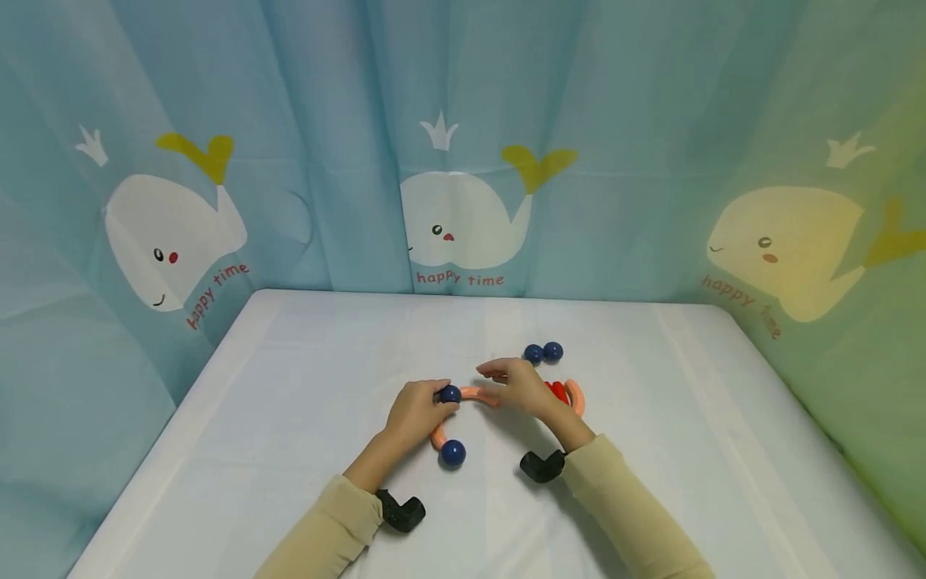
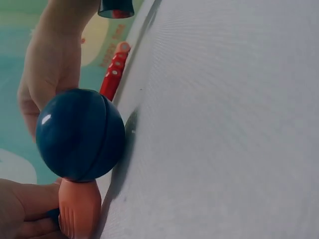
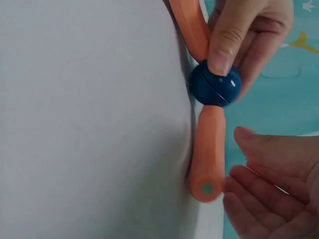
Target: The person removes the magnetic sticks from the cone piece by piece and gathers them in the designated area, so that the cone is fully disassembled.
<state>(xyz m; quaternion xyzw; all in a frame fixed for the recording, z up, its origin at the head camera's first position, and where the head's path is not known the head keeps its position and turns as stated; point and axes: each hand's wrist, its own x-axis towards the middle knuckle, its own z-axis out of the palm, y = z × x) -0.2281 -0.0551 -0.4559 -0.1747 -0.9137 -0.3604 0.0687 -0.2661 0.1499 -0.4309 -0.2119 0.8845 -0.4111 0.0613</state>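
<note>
The grip of the left hand (image 1: 418, 414) is pinching a dark blue ball (image 1: 450, 394) near the centre of the head view, while the right hand (image 1: 522, 386) is hovering just right of it with thumb and fingers parted, apparently holding nothing. An orange rod (image 1: 472, 392) is extending rightward from the pinched ball, and a second orange rod (image 1: 438, 437) is running down to a lower blue ball (image 1: 452, 453). Two more blue balls (image 1: 543, 353) are sitting on the white tabletop (image 1: 304, 362) above the right hand, and a red piece (image 1: 559, 391) and a curved orange piece (image 1: 575, 397) are lying to its right. No container is showing, so nothing is being held in one.

In the left wrist view, the lower blue ball is filling the left of the frame, joined to the second orange rod beneath it. The red piece is showing white dots towards the upper left.

In the right wrist view, the left thumb is pressing the pinched ball at upper right, with a rod meeting it on either side. The lower rod's free end is showing a pale disc (image 3: 207, 188); whether the right fingertips are touching it is hard to tell. The step in hand seems to be linking rods and balls into a chain; the next move probably calls for steadying this joint and bringing another ball to the free end.
</note>
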